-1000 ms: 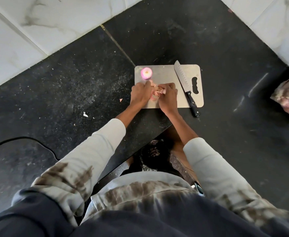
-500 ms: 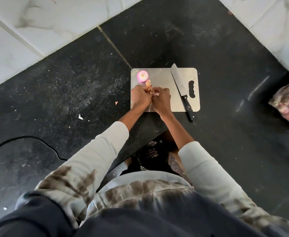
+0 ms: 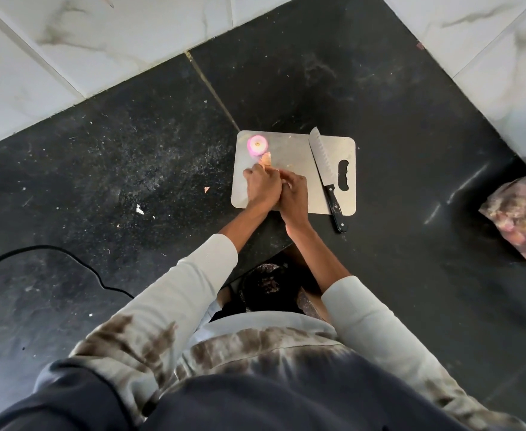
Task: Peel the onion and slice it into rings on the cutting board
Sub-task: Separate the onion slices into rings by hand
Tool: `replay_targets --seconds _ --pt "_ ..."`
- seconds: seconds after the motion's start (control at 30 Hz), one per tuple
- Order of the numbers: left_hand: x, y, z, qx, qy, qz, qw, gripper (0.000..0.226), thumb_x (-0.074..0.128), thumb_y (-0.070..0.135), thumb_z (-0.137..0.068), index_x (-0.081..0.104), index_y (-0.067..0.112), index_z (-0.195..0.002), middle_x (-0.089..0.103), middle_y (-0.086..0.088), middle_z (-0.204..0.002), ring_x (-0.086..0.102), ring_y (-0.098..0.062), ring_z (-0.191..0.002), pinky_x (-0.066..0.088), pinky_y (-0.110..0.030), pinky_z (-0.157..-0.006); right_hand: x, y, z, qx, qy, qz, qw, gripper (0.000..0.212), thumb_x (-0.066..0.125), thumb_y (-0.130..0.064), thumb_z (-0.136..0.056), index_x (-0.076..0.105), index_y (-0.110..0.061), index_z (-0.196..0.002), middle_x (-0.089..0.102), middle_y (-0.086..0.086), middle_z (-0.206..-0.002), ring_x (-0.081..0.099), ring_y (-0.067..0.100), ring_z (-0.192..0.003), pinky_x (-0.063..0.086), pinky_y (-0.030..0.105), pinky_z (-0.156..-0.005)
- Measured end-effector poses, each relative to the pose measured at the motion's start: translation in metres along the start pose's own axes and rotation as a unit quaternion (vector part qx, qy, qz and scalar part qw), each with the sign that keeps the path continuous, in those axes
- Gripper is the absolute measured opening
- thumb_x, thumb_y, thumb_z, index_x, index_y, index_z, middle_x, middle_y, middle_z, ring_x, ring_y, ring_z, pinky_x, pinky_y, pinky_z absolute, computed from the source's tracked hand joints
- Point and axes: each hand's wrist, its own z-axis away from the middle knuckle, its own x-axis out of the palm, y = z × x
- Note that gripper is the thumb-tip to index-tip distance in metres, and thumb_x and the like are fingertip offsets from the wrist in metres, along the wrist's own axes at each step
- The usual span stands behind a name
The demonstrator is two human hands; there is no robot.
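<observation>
**A:** Running left to right: a black cable (image 3: 68, 259) on the dark floor, bits of peel scattered near it, then the cutting board (image 3: 302, 194). What are my hands doing?

**B:** Your left hand (image 3: 263, 188) and right hand (image 3: 294, 197) are pressed together over the board's near left part, fingers curled in. A flap of papery onion skin (image 3: 266, 158) sticks out past the left fingertips. The onion itself is hidden between them; I can't tell how either hand grips it.

**A:** And the pink piece?

**B:** A cut onion piece (image 3: 257, 145), cut face up, at the far left corner, just beyond your left hand.

**A:** I'd judge I'm mid-peel. Best to pull the skin off in whole sheets and keep it over the board.

**B:** Agreed. The knife (image 3: 325, 169) lies untouched to the right, blade away from you, a bag of onions (image 3: 523, 219) farther right.
</observation>
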Motion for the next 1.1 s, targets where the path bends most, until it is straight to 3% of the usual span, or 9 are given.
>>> replay_targets --seconds 0.13,0.27,0.33,0.43,0.57,0.7,0.87,1.0,1.1 --pt "-0.001 -0.001 -0.004 -0.025 0.018 0.114 0.993 0.027 0.054 0.026 -0.106 0.047 0.012 -0.128 0.07 -0.01 -0.118 0.071 -0.026 -0.105 0.06 -0.043 -0.091 -0.017 -0.06 0.023 0.0 -0.001 -0.006 1.0 0.032 0.049 0.003 -0.101 0.074 -0.005 -0.119 0.067 -0.007 -0.105 0.066 0.005 -0.098 0.057 0.013 -0.08" --pt "-0.003 -0.005 -0.01 -0.093 0.007 0.298 0.95 0.026 0.044 0.023 -0.109 0.052 0.008 -0.128 0.073 -0.007 -0.097 0.073 -0.021 -0.087 0.062 -0.037 -0.077 -0.012 -0.067 0.016 -0.087 -0.04 0.049 0.994 0.036 0.053 0.006 -0.103 0.063 -0.003 -0.136 0.071 0.006 -0.122 0.063 0.006 -0.105 0.05 0.009 -0.093" --pt "-0.007 -0.005 -0.01 -0.113 0.018 0.362 0.925 0.027 0.043 0.018 -0.107 0.067 0.005 -0.108 0.072 -0.003 -0.082 0.07 -0.017 -0.077 0.057 -0.029 -0.066 -0.009 -0.073 0.017 -0.132 -0.065 0.088 0.985 0.039 0.05 0.004 -0.104 0.061 -0.006 -0.14 0.073 0.008 -0.125 0.061 0.007 -0.109 0.044 0.001 -0.094" --pt "-0.017 -0.003 -0.011 -0.156 0.028 0.432 0.888 0.032 0.049 0.016 -0.101 0.074 0.01 -0.082 0.069 -0.002 -0.067 0.066 -0.017 -0.066 0.054 -0.03 -0.064 -0.01 -0.085 0.02 -0.199 -0.085 0.121 0.969 0.037 0.049 0.001 -0.103 0.063 -0.008 -0.137 0.076 0.007 -0.12 0.067 0.011 -0.108 0.055 0.022 -0.101" --pt "-0.024 -0.004 -0.018 -0.217 0.028 0.54 0.813 0.042 0.05 0.04 -0.101 0.078 0.01 -0.093 0.074 -0.01 -0.086 0.073 -0.024 -0.08 0.06 -0.038 -0.079 -0.018 -0.095 0.018 -0.268 -0.051 0.138 0.952 0.032 0.056 0.007 -0.1 0.068 -0.004 -0.128 0.076 0.006 -0.116 0.066 0.005 -0.103 0.052 0.012 -0.096" --pt "-0.029 0.0 -0.013 -0.225 0.006 0.605 0.764 0.053 0.043 0.029 -0.105 0.056 0.017 -0.055 0.053 0.0 -0.056 0.048 -0.012 -0.048 0.044 -0.021 -0.043 -0.024 -0.091 -0.004 -0.298 0.018 0.142 0.944 0.023 0.068 0.0 -0.098 0.072 -0.01 -0.118 0.073 0.003 -0.118 0.068 0.013 -0.111 0.055 0.021 -0.095" --pt "-0.046 -0.003 -0.006 -0.22 0.021 0.664 0.714 0.032 0.047 0.019 -0.103 0.056 0.009 -0.074 0.063 -0.01 -0.07 0.064 -0.021 -0.062 0.056 -0.025 -0.045 -0.031 -0.067 -0.048 -0.172 0.019 0.188 0.967 0.015 0.073 -0.009 -0.098 0.072 -0.009 -0.112 0.073 0.008 -0.114 0.069 0.023 -0.108 0.05 0.022 -0.084" --pt "-0.059 -0.006 -0.001 -0.199 0.017 0.656 0.728 0.032 0.041 0.014 -0.103 0.064 0.002 -0.085 0.072 -0.017 -0.074 0.075 -0.027 -0.064 0.062 -0.03 -0.051 -0.016 -0.056 -0.063 -0.132 -0.035 0.225 0.965 0.031 0.081 -0.031 -0.094 0.069 -0.009 -0.113 0.068 0.007 -0.116 0.064 0.021 -0.103 0.046 0.026 -0.08" --pt "-0.065 -0.012 0.002 -0.197 0.013 0.646 0.737 0.034 0.037 0.01 -0.102 0.067 -0.003 -0.097 0.075 -0.02 -0.076 0.076 -0.03 -0.072 0.065 -0.033 -0.057 -0.002 -0.055 -0.065 -0.117 -0.02 0.23 0.966 0.034 0.082 -0.028 -0.093 0.068 -0.009 -0.117 0.066 0.008 -0.125 0.064 0.022 -0.112 0.056 0.033 -0.092"
